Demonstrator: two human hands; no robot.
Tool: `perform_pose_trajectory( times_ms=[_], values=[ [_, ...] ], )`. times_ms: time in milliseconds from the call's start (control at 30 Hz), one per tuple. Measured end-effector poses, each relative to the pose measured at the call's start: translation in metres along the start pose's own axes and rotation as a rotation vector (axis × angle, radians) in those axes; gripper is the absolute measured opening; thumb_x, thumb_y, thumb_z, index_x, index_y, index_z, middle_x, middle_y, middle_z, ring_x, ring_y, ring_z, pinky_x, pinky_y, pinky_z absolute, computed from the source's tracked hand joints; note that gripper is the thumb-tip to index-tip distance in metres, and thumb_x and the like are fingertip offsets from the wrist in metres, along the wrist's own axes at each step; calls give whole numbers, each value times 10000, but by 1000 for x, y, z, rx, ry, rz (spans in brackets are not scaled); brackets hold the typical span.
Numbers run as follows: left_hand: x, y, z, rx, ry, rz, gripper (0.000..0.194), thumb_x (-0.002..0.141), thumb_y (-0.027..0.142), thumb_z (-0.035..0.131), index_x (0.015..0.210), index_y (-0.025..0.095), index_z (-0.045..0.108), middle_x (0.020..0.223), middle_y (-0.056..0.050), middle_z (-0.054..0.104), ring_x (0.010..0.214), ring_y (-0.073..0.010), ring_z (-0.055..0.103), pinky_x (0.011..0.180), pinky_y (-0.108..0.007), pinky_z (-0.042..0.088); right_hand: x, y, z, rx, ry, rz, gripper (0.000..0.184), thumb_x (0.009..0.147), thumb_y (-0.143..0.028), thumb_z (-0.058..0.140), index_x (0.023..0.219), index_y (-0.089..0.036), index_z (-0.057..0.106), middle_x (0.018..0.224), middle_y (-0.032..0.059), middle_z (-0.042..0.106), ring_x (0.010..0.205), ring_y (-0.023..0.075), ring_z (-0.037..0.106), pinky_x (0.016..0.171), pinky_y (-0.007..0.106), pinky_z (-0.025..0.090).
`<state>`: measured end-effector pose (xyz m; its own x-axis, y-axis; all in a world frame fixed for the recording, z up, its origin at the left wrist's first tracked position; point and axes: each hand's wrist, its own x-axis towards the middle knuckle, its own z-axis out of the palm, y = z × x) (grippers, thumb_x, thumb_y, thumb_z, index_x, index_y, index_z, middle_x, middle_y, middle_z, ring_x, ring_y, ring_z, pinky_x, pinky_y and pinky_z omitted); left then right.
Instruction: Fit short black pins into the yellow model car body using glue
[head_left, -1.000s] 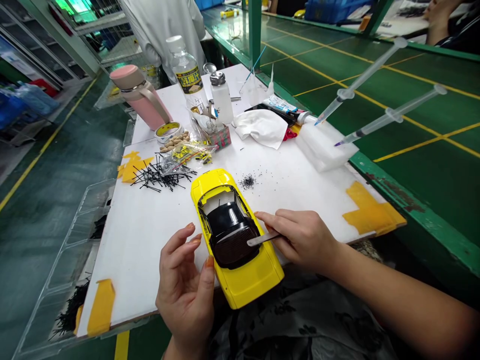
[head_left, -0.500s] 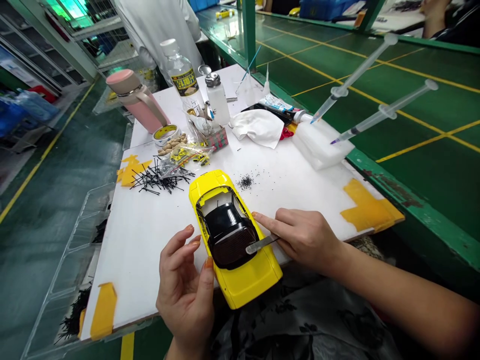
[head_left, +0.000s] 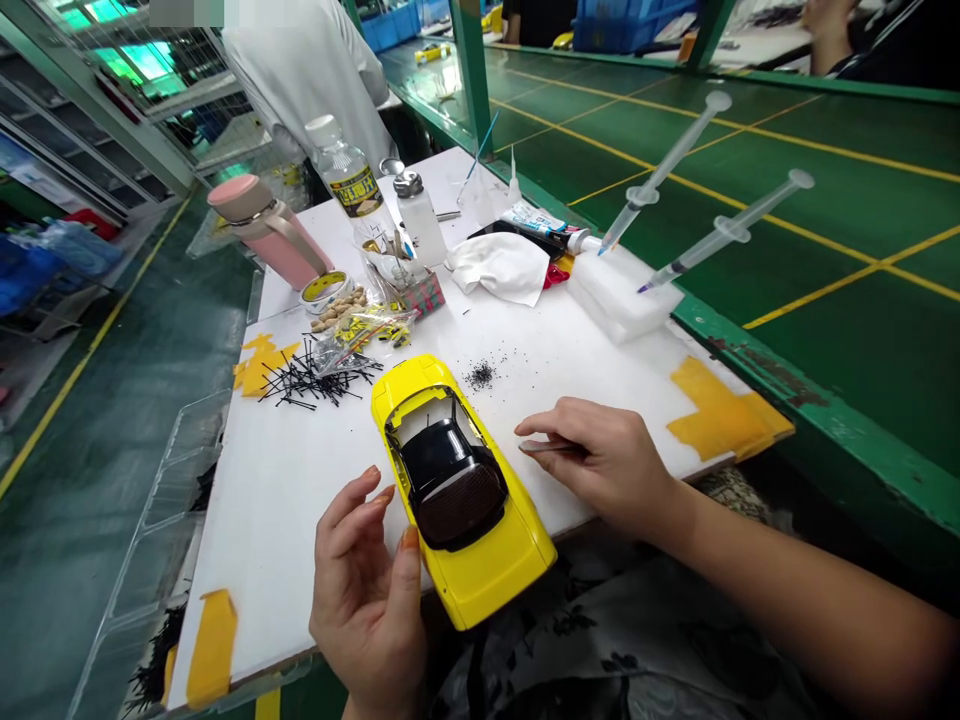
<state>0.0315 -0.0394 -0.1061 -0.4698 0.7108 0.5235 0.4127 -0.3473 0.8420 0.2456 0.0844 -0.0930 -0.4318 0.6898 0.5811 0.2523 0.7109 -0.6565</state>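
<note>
A yellow model car body with a black cabin insert lies on the white board, its rear hanging over the near edge. My left hand cups the car's left side, thumb on the body and fingers apart. To the car's right, my right hand pinches a thin metal tool, whose tip points left and stays clear of the car.
A pile of thin black sticks, a small bag of parts and a heap of black specks lie behind the car. Bottles, a pink flask, a white cloth and two syringes in foam stand further back. A person in white stands beyond.
My right hand has drawn the metal tool off the black cabin insert, moving up and to the right. The left hand keeps its hold on the car.
</note>
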Motion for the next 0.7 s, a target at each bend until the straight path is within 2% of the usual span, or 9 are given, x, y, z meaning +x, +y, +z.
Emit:
perform_pose_trajectory(
  times_ms=[100, 233, 333, 467, 533, 700],
  values=[
    [-1, -1, 1, -3, 16, 6, 395, 902, 80, 716, 1265, 234, 694, 1386, -97, 629, 1336, -215, 602, 1140, -330, 528, 9, 2, 1, 93, -22, 92, 76, 941, -148, 749, 979, -115, 805, 726, -7, 657, 614, 88, 561, 593, 205, 422],
    [-1, -3, 1, -1, 26, 6, 369, 910, 109, 725, 1256, 233, 698, 1386, -95, 628, 1342, -208, 598, 1142, -308, 518, 19, 4, 7, 149, -90, 180, 126, 908, -68, 729, 971, -132, 817, 778, 4, 711, 645, 92, 589, 617, 200, 441],
    [-2, -5, 0, -3, 36, 15, 356, 914, 111, 724, 1248, 232, 698, 1386, -94, 624, 1347, -206, 593, 1145, -304, 513, 16, 4, 12, 99, -98, 107, 239, 874, -9, 663, 993, -136, 828, 749, 9, 685, 656, 107, 605, 620, 211, 435],
    [-2, -7, 0, 9, 35, 23, 345, 916, 112, 723, 1239, 234, 701, 1384, -94, 625, 1333, -202, 602, 1140, -305, 515, 4, 4, 14, -20, -73, -41, 330, 802, 14, 563, 925, -139, 829, 721, 18, 649, 655, 126, 608, 605, 229, 415],
    [-2, -7, -1, 21, 36, 28, 342, 918, 115, 721, 1238, 234, 700, 1388, -95, 625, 1331, -200, 604, 1138, -303, 516, 1, 3, 13, -60, -66, -65, 335, 799, 0, 553, 933, -134, 828, 727, 23, 651, 641, 128, 604, 589, 235, 409],
    [-3, -4, 0, 28, 23, 32, 353, 920, 104, 713, 1248, 233, 695, 1384, -91, 624, 1345, -198, 594, 1144, -303, 513, 0, 1, 12, -91, -71, -66, 375, 867, -27, 548, 1099, -131, 824, 790, 36, 686, 676, 140, 646, 625, 244, 458]
  ],
)
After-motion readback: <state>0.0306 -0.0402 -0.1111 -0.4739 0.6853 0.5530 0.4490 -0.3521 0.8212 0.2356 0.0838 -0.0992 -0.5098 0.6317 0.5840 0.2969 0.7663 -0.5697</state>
